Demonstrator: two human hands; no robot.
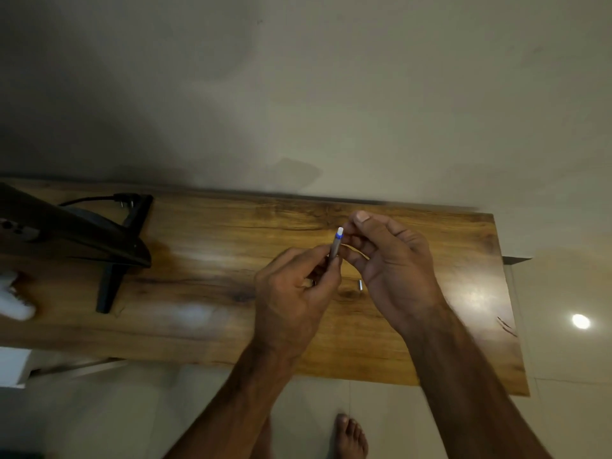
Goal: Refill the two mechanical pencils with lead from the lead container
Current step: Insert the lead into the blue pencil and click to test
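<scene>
My left hand (294, 289) grips a grey mechanical pencil (335, 247) upright above the wooden table (205, 279). The pencil's top end shows a blue ring and a white eraser (339, 231). My right hand (387, 260) is at that top end, its thumb and fingers curled beside the white eraser. A small silver cap (360, 284) lies on the table between my hands. Another small metal piece (313, 282) peeks out under my left fingers. The second pencil and the lead container are hidden or out of view.
A black monitor (66, 233) on angled legs stands at the table's left, with a cable plug (127, 198) behind it. A white object (13, 299) sits at the far left edge. The wall runs along the table's back. My bare foot (351, 437) is on the tiled floor.
</scene>
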